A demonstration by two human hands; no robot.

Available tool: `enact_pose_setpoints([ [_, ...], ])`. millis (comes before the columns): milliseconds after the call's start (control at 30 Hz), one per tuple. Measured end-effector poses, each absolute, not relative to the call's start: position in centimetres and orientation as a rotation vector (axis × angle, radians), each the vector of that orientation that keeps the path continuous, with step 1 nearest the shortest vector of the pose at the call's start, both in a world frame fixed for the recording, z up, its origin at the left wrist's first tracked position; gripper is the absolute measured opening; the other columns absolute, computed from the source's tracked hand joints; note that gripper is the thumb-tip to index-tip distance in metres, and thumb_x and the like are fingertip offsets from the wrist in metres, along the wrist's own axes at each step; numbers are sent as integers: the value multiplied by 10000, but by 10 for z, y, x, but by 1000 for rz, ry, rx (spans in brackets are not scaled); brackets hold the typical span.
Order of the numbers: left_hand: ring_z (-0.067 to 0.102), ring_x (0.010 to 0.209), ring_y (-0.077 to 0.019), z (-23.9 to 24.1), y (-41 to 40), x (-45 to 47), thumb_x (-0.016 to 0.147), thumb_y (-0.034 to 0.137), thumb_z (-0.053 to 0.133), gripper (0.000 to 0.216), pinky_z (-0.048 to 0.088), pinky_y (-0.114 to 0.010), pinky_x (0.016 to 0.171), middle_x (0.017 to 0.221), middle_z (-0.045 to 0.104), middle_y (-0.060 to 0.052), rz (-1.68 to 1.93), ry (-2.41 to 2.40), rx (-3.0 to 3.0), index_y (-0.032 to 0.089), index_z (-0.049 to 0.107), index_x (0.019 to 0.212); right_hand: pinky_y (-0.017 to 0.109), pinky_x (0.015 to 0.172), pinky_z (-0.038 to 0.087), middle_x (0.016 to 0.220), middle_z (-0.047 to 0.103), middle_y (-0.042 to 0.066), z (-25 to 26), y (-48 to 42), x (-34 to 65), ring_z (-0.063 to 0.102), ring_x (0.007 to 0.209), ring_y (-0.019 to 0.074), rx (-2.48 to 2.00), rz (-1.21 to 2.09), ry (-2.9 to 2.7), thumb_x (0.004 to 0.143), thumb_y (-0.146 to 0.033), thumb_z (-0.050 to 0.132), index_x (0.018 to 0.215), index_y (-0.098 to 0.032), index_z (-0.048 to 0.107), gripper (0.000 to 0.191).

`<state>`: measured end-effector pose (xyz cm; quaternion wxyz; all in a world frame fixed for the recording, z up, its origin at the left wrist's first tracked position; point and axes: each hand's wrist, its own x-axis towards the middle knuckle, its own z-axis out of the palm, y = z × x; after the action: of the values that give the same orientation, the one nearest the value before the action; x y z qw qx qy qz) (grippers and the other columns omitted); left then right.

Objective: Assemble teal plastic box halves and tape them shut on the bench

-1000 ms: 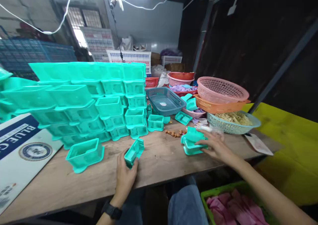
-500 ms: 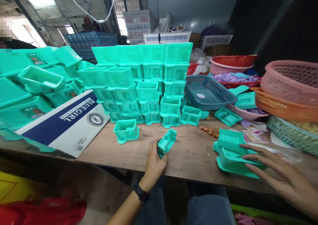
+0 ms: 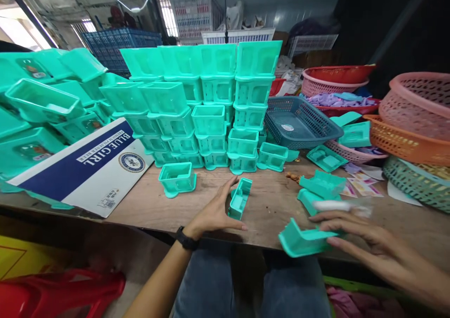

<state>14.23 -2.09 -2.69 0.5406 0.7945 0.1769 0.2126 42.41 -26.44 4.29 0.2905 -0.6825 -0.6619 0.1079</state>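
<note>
1. The left hand (image 3: 215, 211) is wide open, fingers spread and nearly straight, thumb pointing right along the near table edge. It cups a small teal box (image 3: 240, 198) without closing on it. I cannot tell whether the fingers touch it.
2. That box lies tipped on its side, open face towards the hand, at the near middle of the wooden table (image 3: 147, 205). The palm seems placed to stop it rolling left.
3. The left wrist is bent back, with a black watch (image 3: 185, 238) on it, and the forearm runs down to the near left.
4. The right hand (image 3: 365, 243) comes in from the near right, fingers long and flat on a teal tray piece (image 3: 304, 241). Whether they grip it or only press on it cannot be told.
5. This piece sits at the near edge and looks partly off it, so the fingers probably steady it.
6. Just beyond lie more loose teal parts (image 3: 321, 184) and a blurred pale object (image 3: 337, 205).
7. Farther off, a wall of stacked teal boxes (image 3: 211, 102) stands with open sides up, one single box (image 3: 176, 179) in front of it.
8. A flat Blue Girl carton (image 3: 84, 168) lies to the left; a blue mesh basket (image 3: 298, 126) and a pink basket (image 3: 418, 102) are on the right.
</note>
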Motion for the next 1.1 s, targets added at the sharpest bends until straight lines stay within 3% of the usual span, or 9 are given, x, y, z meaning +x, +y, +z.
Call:
enact_pose_setpoints([
  [133,287,1603,-388,-18,-12,153,553,430,1039,1445,254,-556,1327,1723,294,-171,369,350,1875,264,156,1685,782,1180,284,1468,671,65,27,-225,394,536,1438,423,-1838,502,-1893,991,-674,529,1137,-382,810,430],
  [200,367,1563,-383,-19,-16,151,576,443,1030,1426,316,-560,1300,1678,370,-174,378,362,1854,261,152,1685,820,1171,214,1596,546,57,16,-210,387,394,1529,428,-1829,493,-1952,1046,-572,457,1218,-392,778,406],
  [267,386,1553,-382,-22,-24,146,602,439,1021,1400,345,-572,1285,1666,387,-177,409,391,1842,264,152,1686,803,1175,249,1664,453,68,5,-204,383,340,1558,404,-1807,379,-1929,1075,-475,404,1371,-399,690,419],
  [367,299,1605,-371,-27,-31,137,608,378,1026,1386,290,-581,1314,1725,300,-159,452,408,1859,290,159,1686,716,1179,376,1695,409,109,-16,-214,372,390,1544,365,-1812,182,-1716,1070,-469,459,1616,-427,382,553],
  [467,269,1621,-365,-28,-25,137,563,336,1045,1444,277,-575,1323,1754,244,-151,414,357,1858,297,143,1690,693,1116,484,1717,348,174,-41,-228,351,424,1517,429,-1927,178,-1501,942,-605,656,1695,-396,60,983],
  [567,330,1595,-382,-25,-11,146,499,312,1064,1455,342,-570,1296,1721,331,-155,355,301,1877,293,215,1680,773,1077,470,1682,373,239,-62,-225,326,401,1499,537,-2056,210,-1412,738,-654,829,1689,-326,-99,1369],
  [733,506,1484,-393,-23,-12,152,487,365,1067,1333,423,-562,1253,1604,511,-150,381,253,1882,257,376,1621,865,1058,381,1616,468,241,-66,-198,316,440,1439,606,-2141,295,-1418,693,-572,861,1675,-342,-116,1404],
  [900,469,1497,-383,-32,-40,143,561,514,1029,1312,376,-549,1282,1606,463,-177,466,368,1839,221,314,1621,807,1077,417,1636,451,215,-61,-192,332,487,1428,554,-1952,407,-1600,689,-515,877,1676,-376,-4,1330],
  [1100,462,1478,-418,-38,-52,140,542,576,1024,1281,374,-585,1274,1595,447,-167,528,459,1847,244,352,1580,736,1124,439,1646,442,187,-60,-196,336,484,1446,523,-1853,405,-1691,689,-454,886,1689,-390,-11,1345],
])
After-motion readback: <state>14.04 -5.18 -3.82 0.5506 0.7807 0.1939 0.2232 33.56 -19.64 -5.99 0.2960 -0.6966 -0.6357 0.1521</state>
